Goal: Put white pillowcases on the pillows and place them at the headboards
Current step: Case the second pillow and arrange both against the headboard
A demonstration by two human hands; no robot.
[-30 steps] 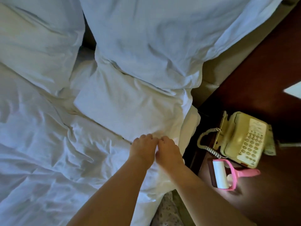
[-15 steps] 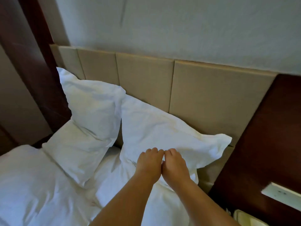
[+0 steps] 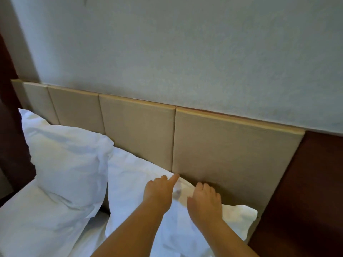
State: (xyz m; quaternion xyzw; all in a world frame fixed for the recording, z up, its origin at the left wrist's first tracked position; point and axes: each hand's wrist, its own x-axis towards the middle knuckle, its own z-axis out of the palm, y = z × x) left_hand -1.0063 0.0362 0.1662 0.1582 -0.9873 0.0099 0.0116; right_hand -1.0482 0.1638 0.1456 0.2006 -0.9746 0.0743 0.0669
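Two pillows in white pillowcases stand against the beige padded headboard [image 3: 222,149]. The left pillow [image 3: 68,164] leans upright near the bed's far corner. The right pillow [image 3: 133,186] lies against the headboard's right panels. My left hand [image 3: 159,192] sits on this pillow's top edge, index finger stretched out along it and the other fingers curled. My right hand [image 3: 204,199] is a little to the right, its fingers hooked over the same edge between pillow and headboard. The fabric bunches up between the two hands.
White bedding [image 3: 33,229] covers the bed at the lower left. A dark wooden panel [image 3: 311,191] stands right of the headboard, and another dark panel [image 3: 9,141] at the far left. A pale textured wall [image 3: 185,52] rises above.
The camera has tilted up from the bed and nightstand to the headboard. My hands have moved from the pillow's lower part up to its top edge and have come apart.
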